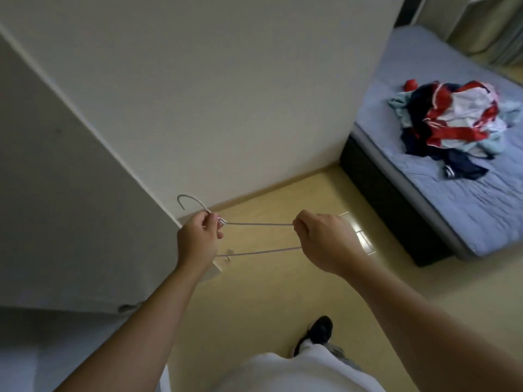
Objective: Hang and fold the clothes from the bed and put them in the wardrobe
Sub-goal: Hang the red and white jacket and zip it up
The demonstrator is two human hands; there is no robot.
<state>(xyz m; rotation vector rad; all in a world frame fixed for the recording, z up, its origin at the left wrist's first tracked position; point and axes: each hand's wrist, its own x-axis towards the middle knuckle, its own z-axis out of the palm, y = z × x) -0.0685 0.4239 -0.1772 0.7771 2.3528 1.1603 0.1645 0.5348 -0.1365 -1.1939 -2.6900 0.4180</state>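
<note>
As both hands pinch hanger (260,224), left hand (198,239) at neck, right hand (319,241) at shoulder: light, thin, bendable wire.

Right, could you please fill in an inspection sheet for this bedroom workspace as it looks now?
Surface: bed, blue-grey sheet, wrinkled.
Job's things: unfolded clothes heaped on the bed; bare wire hanger held above the floor.
Clutter: small red item beside the heap.
Hands: left hand grips the hanger's neck below the hook; right hand pinches its far corner.
Cables: nothing seen.
Surroundings: white wall, yellowish floor, white panel at left, curtain beyond the bed.
</note>
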